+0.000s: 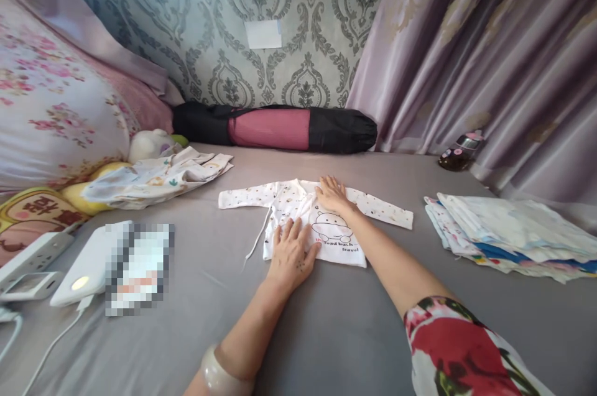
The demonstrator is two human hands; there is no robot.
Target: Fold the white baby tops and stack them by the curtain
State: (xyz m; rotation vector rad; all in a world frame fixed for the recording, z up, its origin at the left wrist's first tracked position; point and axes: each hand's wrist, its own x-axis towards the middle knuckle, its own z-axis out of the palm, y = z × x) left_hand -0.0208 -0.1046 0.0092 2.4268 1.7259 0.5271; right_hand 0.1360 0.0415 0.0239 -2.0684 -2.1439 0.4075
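Note:
A small white baby shirt (338, 247) lies flat on the grey bed sheet, its sleeves stretched out to both sides. A cartoon animal and lettering are printed on its front, and a tie string trails off its left side. My left hand (291, 252) rests on the lower left of the shirt, palm down, fingers spread. My right hand (334, 195) lies flat near the shirt's neckline, fingers stretched out. Neither hand grips the cloth.
Folded clothes (513, 228) are stacked at the right, with a bottle (459, 152) behind them. Loose printed clothing (163, 178) lies at the left, near a white power bank (93, 262) and a power strip (35, 257). A black and red bag (270, 128) lies along the wall.

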